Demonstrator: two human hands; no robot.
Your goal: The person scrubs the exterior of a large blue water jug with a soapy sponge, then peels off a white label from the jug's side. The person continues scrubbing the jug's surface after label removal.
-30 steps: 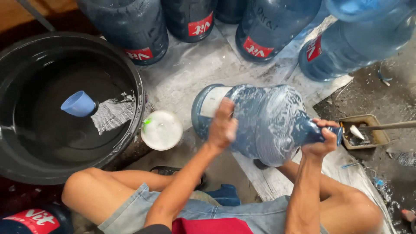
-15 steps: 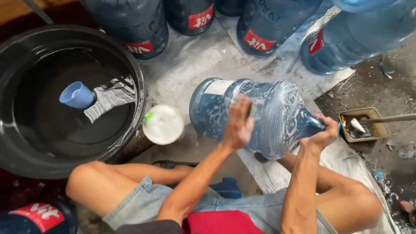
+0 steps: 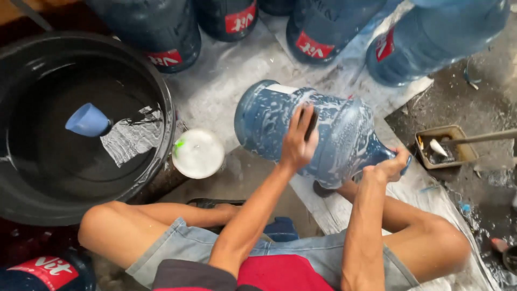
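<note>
The soapy blue water jug lies on its side on the floor sheet, long axis left to right. The right hand closes its grip on the neck; the left hand presses flat on the belly, nearer the base.

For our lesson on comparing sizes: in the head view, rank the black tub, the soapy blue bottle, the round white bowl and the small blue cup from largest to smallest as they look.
1. Black tub
2. Soapy blue bottle
3. Round white bowl
4. Small blue cup
</note>
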